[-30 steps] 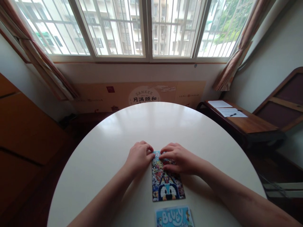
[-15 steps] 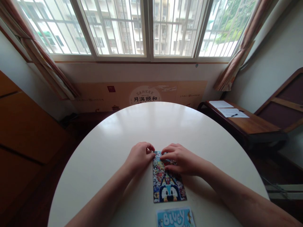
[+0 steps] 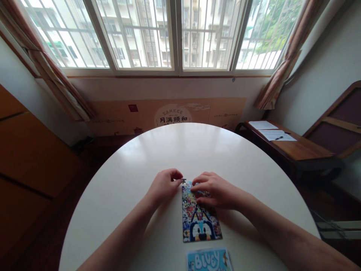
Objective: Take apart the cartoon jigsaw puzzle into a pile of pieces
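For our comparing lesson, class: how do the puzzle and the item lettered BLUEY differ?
The puzzle shows a crowd of figures and a large dog face; the BLUEY item, big pale lettering on blue. The right hand is over part of the puzzle, but no hand touches the BLUEY item. Both lie on the white table.

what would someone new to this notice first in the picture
The colourful jigsaw puzzle with a blue dog's face catches the eye first, low centre on the round white table. At its far end, the left hand pinches a small puzzle piece and the right hand covers part of the picture. Barred windows span the top.
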`<move>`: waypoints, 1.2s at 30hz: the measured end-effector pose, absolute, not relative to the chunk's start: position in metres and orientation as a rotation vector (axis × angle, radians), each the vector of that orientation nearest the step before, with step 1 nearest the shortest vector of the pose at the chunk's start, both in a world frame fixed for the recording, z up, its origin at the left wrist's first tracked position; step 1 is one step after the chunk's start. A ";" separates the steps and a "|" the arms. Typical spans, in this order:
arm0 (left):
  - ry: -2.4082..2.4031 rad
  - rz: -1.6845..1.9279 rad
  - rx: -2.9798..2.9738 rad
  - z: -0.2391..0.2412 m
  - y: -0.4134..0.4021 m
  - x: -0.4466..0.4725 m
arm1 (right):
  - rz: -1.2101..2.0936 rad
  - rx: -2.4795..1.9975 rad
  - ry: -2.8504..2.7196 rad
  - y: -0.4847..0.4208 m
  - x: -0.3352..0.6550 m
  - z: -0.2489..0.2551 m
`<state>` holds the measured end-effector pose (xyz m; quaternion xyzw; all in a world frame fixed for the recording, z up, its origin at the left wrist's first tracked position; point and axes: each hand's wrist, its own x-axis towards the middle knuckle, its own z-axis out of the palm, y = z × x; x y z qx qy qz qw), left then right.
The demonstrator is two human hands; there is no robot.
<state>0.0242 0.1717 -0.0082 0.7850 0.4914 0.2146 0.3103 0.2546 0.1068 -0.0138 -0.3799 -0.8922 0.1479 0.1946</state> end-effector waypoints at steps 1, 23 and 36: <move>1.324 0.571 2.084 -0.007 0.173 0.023 | 0.411 -1.065 -2.501 0.107 0.255 -0.014; 1.301 0.520 2.605 -0.009 0.154 0.038 | 0.421 -1.140 -2.497 0.108 0.273 -0.005; 1.313 0.584 2.540 -0.017 0.151 0.045 | 0.385 -1.190 -2.525 0.107 0.268 -0.003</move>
